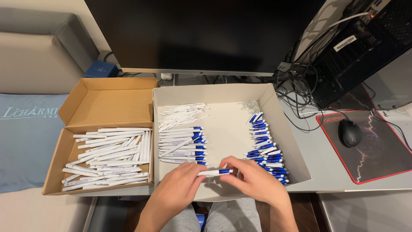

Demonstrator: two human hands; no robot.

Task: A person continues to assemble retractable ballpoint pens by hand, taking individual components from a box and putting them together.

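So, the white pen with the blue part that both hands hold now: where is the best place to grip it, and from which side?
Probably the white barrel of the pen. It lies level, left to right, with the left hand at the white end and the right hand at the blue section. Coming from above, pinching across the barrel's width, suits this pose.

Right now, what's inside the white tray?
The white tray holds thin white refills, a stack of white-and-blue pens, a row of blue pen pieces and small springs. Both hands, left and right, cover its front floor.
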